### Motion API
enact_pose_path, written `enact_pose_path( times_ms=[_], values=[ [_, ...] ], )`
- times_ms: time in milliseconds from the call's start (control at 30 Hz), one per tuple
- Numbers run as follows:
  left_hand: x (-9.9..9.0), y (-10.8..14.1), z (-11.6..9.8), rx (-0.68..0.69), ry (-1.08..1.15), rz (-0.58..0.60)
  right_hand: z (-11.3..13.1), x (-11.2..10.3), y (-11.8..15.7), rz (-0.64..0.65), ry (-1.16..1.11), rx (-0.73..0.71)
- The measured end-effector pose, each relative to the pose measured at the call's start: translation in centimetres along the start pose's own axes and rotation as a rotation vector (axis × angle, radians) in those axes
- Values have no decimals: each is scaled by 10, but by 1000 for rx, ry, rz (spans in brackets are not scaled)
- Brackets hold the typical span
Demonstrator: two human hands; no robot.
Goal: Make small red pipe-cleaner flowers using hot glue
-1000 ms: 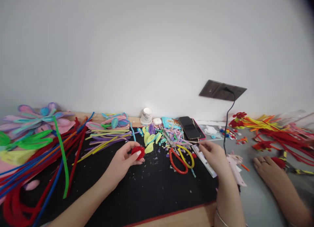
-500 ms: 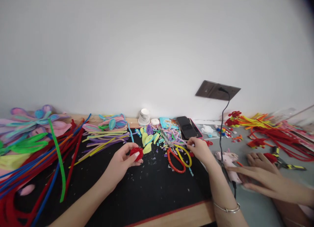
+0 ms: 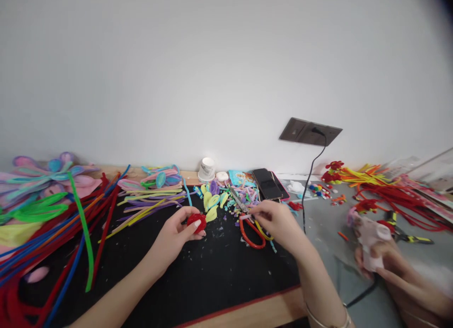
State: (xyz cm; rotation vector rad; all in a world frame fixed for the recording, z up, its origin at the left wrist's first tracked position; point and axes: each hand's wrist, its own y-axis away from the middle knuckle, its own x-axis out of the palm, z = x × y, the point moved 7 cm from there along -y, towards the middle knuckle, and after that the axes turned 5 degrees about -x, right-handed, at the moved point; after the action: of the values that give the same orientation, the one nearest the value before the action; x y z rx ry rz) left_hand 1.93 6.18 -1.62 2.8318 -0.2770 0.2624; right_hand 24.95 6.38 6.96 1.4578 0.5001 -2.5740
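Observation:
My left hand (image 3: 180,226) is closed around a red fuzzy ball (image 3: 196,221), thumb across its front, just above the black mat (image 3: 212,281). Between the fingertips of my right hand (image 3: 269,219) is a short pale pink pipe cleaner piece (image 3: 245,216). That hand hovers over the scissors (image 3: 252,238), whose handles are red and yellow, and partly covers the yellow one. Several yellow-green pipe cleaner petals (image 3: 211,207) lie just beyond the red ball. Small cut pipe cleaner bits (image 3: 247,194) are heaped around the scissor blades.
Long pipe cleaners (image 3: 85,224) spread over the left side. A paper cup (image 3: 206,169) and a phone (image 3: 267,184) stand and lie by the wall. At right, another person's hands (image 3: 392,266) hold a pink glue gun (image 3: 371,236) with a black cord (image 3: 311,177). Pliers (image 3: 406,236) lie beyond.
My right hand has moved left over the scissors, and a pale pink piece now shows at its fingertips. My left hand stays put. The other person has picked up the glue gun.

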Motion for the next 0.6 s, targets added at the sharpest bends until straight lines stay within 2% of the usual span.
enact_pose_path(
  times_ms=[167, 267, 333, 467, 533, 600],
  values=[
    [1, 1, -3, -2, -5, -14, 24, 55, -12, 244, -29, -94],
    [2, 2, -6, -2, -8, -26, 22, 70, -15, 269, -72, -75],
    [3, 2, -6, 3, -13, -18, 20, 68, -16, 186, -121, -31],
    [8, 1, -5, 6, -32, 18, 24, 57, -12, -98, -372, 49],
    [9, 1, -3, 9, -47, 28, 32, 57, -9, -181, -519, 16],
    [10, 1, -2, 16, -62, 38, 41, 59, -6, -204, -598, -46]
  ],
)
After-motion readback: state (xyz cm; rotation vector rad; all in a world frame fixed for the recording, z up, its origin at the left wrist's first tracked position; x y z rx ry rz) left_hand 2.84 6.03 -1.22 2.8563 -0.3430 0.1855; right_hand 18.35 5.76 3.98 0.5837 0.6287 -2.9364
